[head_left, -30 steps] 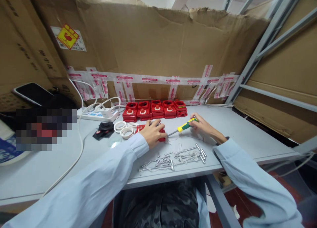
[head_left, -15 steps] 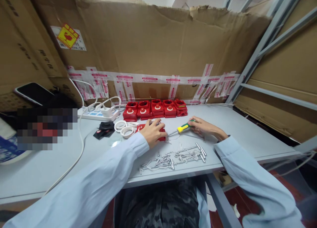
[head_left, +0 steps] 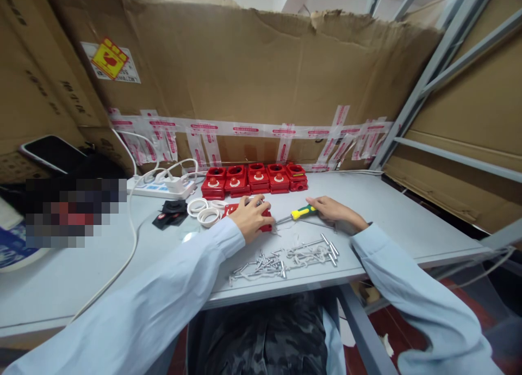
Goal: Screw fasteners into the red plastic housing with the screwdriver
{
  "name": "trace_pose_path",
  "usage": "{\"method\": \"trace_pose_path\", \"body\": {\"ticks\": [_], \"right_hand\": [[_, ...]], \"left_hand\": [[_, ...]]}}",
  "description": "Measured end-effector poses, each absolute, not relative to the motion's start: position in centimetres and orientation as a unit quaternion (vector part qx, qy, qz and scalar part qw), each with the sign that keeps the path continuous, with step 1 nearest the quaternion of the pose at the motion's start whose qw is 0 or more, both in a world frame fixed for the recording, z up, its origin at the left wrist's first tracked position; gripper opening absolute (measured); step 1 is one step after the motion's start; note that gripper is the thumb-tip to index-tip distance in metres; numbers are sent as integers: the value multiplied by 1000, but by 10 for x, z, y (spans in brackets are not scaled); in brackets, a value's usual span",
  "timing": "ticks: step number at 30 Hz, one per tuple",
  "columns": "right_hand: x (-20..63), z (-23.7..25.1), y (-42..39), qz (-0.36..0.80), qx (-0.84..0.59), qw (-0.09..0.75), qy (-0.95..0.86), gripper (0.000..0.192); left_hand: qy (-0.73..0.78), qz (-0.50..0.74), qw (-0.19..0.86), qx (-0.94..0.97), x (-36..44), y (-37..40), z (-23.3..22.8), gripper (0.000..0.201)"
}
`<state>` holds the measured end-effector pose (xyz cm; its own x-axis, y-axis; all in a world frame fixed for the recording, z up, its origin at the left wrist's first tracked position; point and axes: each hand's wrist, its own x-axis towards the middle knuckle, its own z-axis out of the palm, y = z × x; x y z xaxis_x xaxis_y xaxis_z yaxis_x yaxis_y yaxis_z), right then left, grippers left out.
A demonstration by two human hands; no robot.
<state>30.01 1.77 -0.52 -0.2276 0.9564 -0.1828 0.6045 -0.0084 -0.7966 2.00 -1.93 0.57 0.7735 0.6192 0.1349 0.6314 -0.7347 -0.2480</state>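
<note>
My left hand [head_left: 249,218] presses down on a red plastic housing [head_left: 267,227] on the grey table [head_left: 391,217], fingers curled over it. A screwdriver with a yellow and green handle [head_left: 302,212] lies flat on the table, its tip pointing at that housing. My right hand [head_left: 335,210] rests low on the table just right of the handle, fingers stretched out and touching its green end, not wrapped around it. A scatter of metal screws and white strings [head_left: 285,258] lies in front of both hands.
A row of red housings [head_left: 255,178] stands behind the hands against the taped cardboard wall [head_left: 253,81]. White rings [head_left: 204,212], black parts [head_left: 171,212], a white power strip [head_left: 161,187] with cables and a phone [head_left: 51,153] are at left. A metal shelf frame [head_left: 424,76] rises at right.
My right hand has lowered the screwdriver from a raised grip until it lies flat on the table, and the fingers have loosened off the handle. My left hand has stayed on the red housing.
</note>
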Motion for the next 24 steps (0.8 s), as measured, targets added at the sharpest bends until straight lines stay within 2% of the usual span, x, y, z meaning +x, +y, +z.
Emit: {"method": "trace_pose_path", "body": {"ticks": [3,8,13,17,20,24], "right_hand": [[300,-5,18,392,-582,223,-676,48],[304,2,15,433,-535,201,-697,46],[299,-4,17,360,-597,201,-688,53],[300,-3,17,407,-568,204,-686,40],[302,-2,16,447,-539,195,-687,38],[298,-6,16,396,-579,195,-685,48]], "left_hand": [[-339,-19,138,-930,20,-20,7,33],[-343,-15,136,-929,21,-21,8,33],[-343,-14,137,-929,19,-20,7,35],[-344,-10,144,-928,19,-19,6,33],[-343,-10,146,-928,18,-18,5,33],[-339,-12,149,-929,18,-18,5,36]]}}
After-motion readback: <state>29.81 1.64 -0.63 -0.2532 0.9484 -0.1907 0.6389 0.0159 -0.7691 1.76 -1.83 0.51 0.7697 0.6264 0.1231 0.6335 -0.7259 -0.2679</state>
